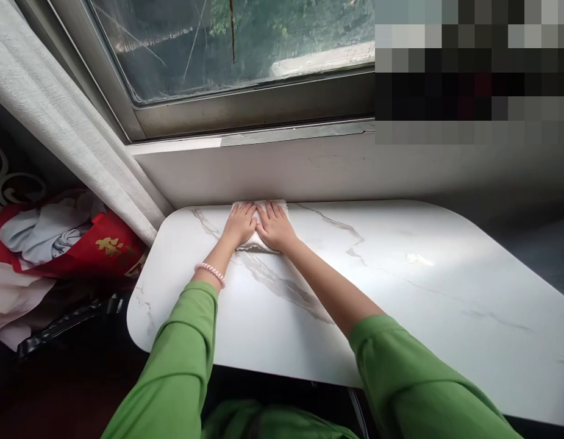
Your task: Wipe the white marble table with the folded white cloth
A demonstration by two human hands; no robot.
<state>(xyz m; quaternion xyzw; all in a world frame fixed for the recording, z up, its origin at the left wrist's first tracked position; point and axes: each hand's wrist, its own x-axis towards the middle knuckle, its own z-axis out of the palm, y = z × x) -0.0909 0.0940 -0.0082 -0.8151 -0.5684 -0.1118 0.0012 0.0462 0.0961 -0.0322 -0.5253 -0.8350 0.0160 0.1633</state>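
Note:
A white cloth (257, 244) lies flat at the far edge of a white marble-patterned table (282, 311), close to the wall. My left hand (239, 224) presses on its left part, fingers stretched forward. On the right part my right hand (275, 227) rests flat, with its fingers also extended. The two hands nearly meet at the thumbs. A pink and white beaded bracelet (211, 274) circles my left wrist. Both palms are hidden against the cloth.
Behind the table rises a pale wall (199, 174) below a metal-framed window (258, 113). A light curtain (66, 116) hangs at the left. Beside the table's left end is a red bag (105, 247) holding pale fabric (46, 228). The upper right corner is pixelated.

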